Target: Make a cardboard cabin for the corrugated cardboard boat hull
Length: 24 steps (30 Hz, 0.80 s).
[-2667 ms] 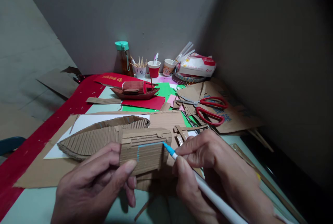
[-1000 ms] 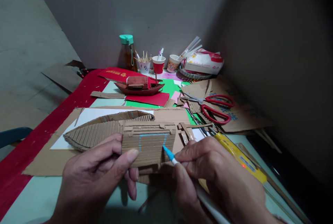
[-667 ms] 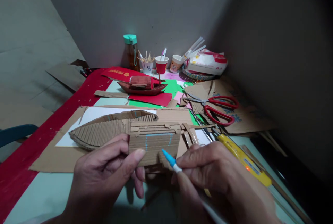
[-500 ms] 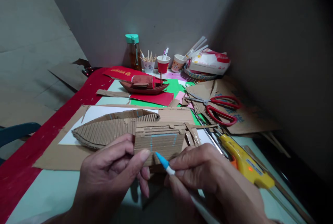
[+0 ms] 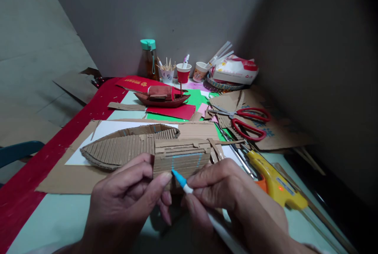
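My left hand (image 5: 130, 199) grips a small corrugated cardboard piece (image 5: 186, 162) by its lower left side, thumb in front. Blue lines on its face form the top and two sides of a rectangle. In my right hand (image 5: 230, 199) is a blue-tipped marker (image 5: 180, 180), pinched between thumb and fingers. Its tip meets the cardboard at the lower end of the left blue line, close to my left thumb. Behind the left hand lies a cardboard boat hull (image 5: 118, 149) on white paper (image 5: 103, 128).
A yellow glue gun (image 5: 277, 183) with a lit orange light lies at right, near red-handled scissors (image 5: 251, 128). A small red model boat (image 5: 162, 96) sits farther back. Paper cups (image 5: 184, 73) and a bottle (image 5: 150, 61) stand by the wall.
The marker tip has shifted slightly left, from just right of the left blue line to its lower end. My right hand moved left with it; the view shifted slightly.
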Available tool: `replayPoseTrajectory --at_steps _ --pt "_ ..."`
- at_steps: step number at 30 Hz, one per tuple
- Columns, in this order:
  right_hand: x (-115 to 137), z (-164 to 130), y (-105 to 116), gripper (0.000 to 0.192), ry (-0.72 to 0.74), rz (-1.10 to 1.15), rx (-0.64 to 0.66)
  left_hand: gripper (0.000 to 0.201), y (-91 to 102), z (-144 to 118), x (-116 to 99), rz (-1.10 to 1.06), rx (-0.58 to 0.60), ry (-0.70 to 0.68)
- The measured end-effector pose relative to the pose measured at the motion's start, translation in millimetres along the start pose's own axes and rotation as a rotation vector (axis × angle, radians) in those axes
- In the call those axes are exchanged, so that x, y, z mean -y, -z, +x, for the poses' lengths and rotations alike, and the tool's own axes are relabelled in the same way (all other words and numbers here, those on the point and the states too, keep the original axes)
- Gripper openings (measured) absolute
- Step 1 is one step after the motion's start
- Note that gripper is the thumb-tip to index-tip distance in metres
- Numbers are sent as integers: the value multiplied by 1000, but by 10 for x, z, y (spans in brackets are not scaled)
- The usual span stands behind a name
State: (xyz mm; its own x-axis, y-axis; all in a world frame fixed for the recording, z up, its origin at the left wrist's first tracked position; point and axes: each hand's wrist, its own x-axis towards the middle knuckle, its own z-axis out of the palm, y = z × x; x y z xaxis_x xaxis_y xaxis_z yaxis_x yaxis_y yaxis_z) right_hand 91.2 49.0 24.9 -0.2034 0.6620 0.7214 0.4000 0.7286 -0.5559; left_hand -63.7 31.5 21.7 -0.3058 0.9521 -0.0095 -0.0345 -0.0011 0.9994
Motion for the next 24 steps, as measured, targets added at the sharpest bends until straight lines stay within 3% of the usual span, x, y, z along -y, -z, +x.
replayPoseTrajectory --at_steps 9,15,24 --pt "-4 -21 0 23 62 -61 -4 26 -1 -14 4 41 -34 -11" --pt "1 15 9 22 16 -63 -34 26 41 3 17 114 -59 -25" --pt "-102 -16 107 25 46 -52 64 23 86 20 17 150 -66 -69"
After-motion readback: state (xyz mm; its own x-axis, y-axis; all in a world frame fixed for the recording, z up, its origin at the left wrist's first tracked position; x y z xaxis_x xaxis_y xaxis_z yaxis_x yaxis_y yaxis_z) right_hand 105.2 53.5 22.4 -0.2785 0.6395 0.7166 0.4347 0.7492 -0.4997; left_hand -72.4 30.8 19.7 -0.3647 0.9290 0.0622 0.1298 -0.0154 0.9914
